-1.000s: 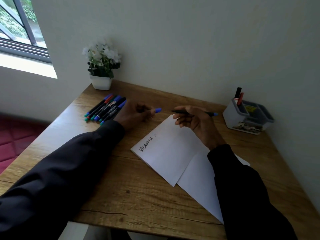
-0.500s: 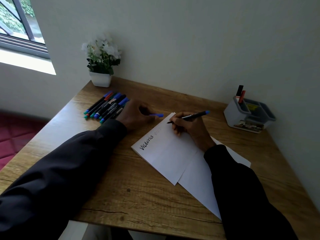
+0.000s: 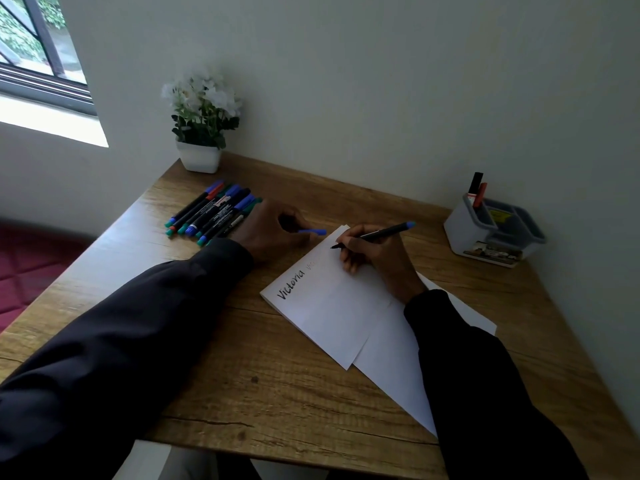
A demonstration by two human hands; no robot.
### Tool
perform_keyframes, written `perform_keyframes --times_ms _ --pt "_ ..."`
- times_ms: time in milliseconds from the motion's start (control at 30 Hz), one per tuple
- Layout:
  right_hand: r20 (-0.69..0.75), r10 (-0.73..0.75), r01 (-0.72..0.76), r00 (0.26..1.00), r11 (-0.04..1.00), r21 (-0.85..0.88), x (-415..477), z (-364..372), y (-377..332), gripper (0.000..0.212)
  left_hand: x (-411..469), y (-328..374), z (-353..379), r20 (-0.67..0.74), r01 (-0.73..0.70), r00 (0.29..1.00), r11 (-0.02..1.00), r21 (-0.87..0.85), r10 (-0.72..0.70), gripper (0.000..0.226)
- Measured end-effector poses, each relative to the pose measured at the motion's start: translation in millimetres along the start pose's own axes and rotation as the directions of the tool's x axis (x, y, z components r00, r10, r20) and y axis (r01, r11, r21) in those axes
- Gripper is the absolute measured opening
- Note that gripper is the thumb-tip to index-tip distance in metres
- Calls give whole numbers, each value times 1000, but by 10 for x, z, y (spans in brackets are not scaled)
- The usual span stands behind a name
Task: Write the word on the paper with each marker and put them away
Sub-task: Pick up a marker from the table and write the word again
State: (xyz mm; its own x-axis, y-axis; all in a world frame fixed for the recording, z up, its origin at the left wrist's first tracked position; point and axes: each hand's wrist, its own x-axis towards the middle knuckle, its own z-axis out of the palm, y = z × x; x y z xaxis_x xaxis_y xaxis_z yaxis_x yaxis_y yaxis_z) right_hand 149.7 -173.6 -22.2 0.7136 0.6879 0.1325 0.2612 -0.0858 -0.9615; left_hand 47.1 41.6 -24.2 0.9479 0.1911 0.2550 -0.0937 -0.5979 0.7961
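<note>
Left of the paper (image 3: 332, 306), spare markers (image 3: 214, 213) lie in a row. The left hand (image 3: 273, 230) pinches a blue cap (image 3: 313, 232) just off the paper's top corner. The right hand (image 3: 377, 258) grips the uncapped marker (image 3: 377, 233), its tip at that corner. I would anchor the wrist on the paper and write beyond "Victoria" (image 3: 291, 285).

One wide-angle view only, worn at the head. It looks forward and down across the brown wooden bench (image 3: 270, 393) from its near edge, close in, facing the plain white wall (image 3: 381, 81), with a dark-framed window (image 3: 34, 46) at upper left.
</note>
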Motion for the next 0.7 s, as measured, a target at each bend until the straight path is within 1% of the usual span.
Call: perform_keyframes --times_ms 167,433,700 --pt "-1 4 -4 1000 1000 10 -7 -3 -12 10 -1 21 5 -9 22 1000 998 -53 -23 5" --pt "-2 -17 17 1000 999 -47 -16 12 -8 6 -1 10 13 7 20 1000 1000 -21 -20 14" --pt "18 0 1 1000 999 -49 -18 15 -32 8 8 6 12 35 13 999 1000 6 -13 10"
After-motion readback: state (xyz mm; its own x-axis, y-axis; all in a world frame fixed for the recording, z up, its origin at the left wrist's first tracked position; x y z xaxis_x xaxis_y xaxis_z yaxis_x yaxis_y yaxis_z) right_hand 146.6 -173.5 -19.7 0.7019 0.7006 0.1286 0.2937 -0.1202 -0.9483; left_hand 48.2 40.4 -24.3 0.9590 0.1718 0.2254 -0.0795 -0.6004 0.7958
